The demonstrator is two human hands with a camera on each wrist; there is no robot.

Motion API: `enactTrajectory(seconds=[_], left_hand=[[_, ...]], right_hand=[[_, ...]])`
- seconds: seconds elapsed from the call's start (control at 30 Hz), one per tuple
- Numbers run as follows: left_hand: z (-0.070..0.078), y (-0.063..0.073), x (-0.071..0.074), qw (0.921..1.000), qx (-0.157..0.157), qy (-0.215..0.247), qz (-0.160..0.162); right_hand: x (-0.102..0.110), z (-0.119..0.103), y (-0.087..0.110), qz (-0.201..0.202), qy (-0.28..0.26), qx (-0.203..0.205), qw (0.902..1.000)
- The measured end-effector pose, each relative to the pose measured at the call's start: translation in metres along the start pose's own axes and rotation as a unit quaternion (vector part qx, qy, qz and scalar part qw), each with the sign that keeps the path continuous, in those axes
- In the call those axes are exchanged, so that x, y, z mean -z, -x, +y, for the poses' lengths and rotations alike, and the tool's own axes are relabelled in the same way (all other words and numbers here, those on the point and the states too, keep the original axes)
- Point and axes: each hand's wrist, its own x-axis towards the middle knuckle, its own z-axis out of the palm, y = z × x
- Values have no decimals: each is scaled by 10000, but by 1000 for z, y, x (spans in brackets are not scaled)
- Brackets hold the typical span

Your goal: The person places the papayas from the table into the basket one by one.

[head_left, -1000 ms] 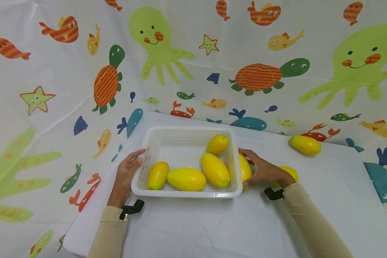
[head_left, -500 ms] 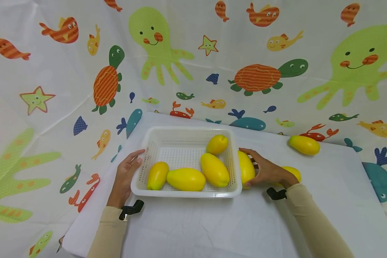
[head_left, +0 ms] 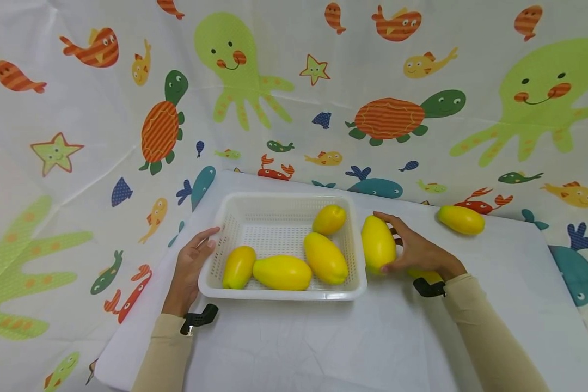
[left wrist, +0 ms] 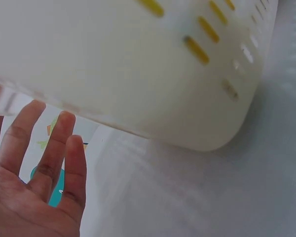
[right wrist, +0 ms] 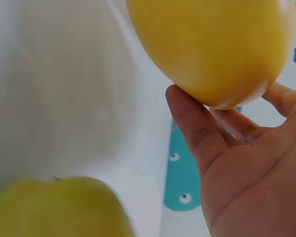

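Note:
A white perforated plastic basket stands on the table with several yellow papayas in it, one of them a long papaya along the near wall. My left hand is at the basket's left side, fingertips at its outer wall below the rim; in the left wrist view the fingers are extended. To the basket's right, my right hand holds a yellow papaya between thumb and fingers. The right wrist view shows the fingertips against the lower end of that papaya.
Another papaya lies beneath the right wrist, partly hidden by it. A further papaya rests near the table's back right edge. A printed sea-animal cloth hangs behind the white-covered table.
My right hand has moved right and upward with the papaya, which now shows more fully beside the basket's right rim. The left hand and basket stay in place.

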Motion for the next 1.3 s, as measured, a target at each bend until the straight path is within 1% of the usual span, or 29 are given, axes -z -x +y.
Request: enactTrajectory(seconds=[0.33, 0.53, 0.7, 0.87, 1.1, 1.3], left_hand=[[1, 1, 0, 10000, 19, 46, -22], [0, 0, 1, 9998, -74, 147, -95], [-2, 1, 1, 9997, -151, 163, -141], [-2, 1, 1, 9998, -112, 119, -114], [-1, 1, 1, 9998, -41, 150, -82], [-1, 2, 0, 9999, -44, 120, -87]], right_hand=[[20, -19, -2, 117, 141, -15, 9998], [27, -28, -5, 133, 136, 179, 9997], [33, -40, -7, 162, 162, 297, 9993], [35, -52, -10, 248, 191, 451, 9985], [34, -62, -17, 324, 144, 668, 9971], [31, -71, -25, 173, 233, 862, 9959]])
